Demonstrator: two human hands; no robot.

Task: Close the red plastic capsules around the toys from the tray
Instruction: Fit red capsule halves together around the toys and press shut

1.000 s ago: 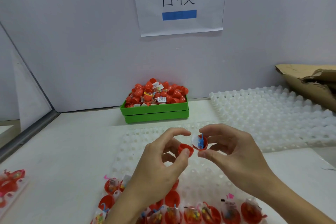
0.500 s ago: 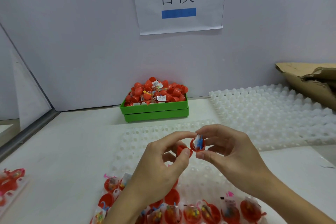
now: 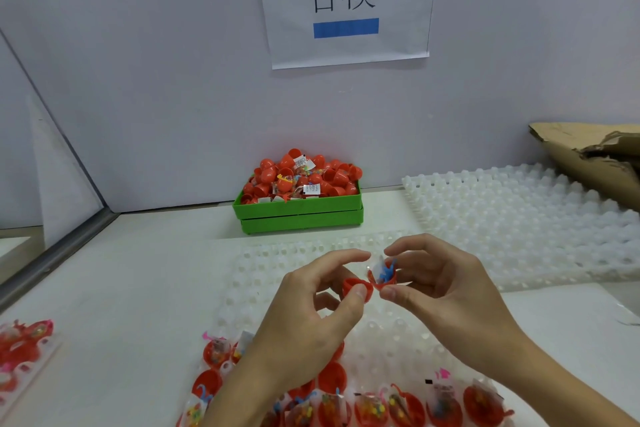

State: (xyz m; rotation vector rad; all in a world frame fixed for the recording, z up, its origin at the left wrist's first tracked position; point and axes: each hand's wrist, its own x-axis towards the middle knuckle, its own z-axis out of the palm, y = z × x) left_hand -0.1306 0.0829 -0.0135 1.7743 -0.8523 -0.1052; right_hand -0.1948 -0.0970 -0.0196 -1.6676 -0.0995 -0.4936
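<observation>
Two capsule halves: red plastic, joined by a thin hinge, held open above the white tray (image 3: 398,329)
Empty half (image 3: 356,288): pinched between thumb and fingertips of the left hand (image 3: 311,319), hollow side turned toward the other half
Filled half (image 3: 382,276): gripped by thumb and curled fingers of the right hand (image 3: 446,291), just beside the empty half, rims touching at the lower edge
Toy (image 3: 385,270): blue figure in a clear wrapper, sticking up out of the filled half
Position: both halves in the air between the two hands, over the middle of the white tray
White tray: moulded pockets, front rows loaded with open red capsules (image 3: 408,406) holding wrapped toys; some of these hidden under the left wrist
Second white tray (image 3: 519,218): right rear, pockets bare, well apart from the hands
Green bin (image 3: 298,213): against the back wall, heaped with closed red capsules (image 3: 304,177) and a few wrapped toys
Cardboard (image 3: 588,156): torn, far right, resting on the second white tray's rear corner
Paper sign (image 3: 346,0): on the wall, black characters above a blue bar
Left edge: more red capsule pieces (image 3: 24,343) on another tray, partly cut off
</observation>
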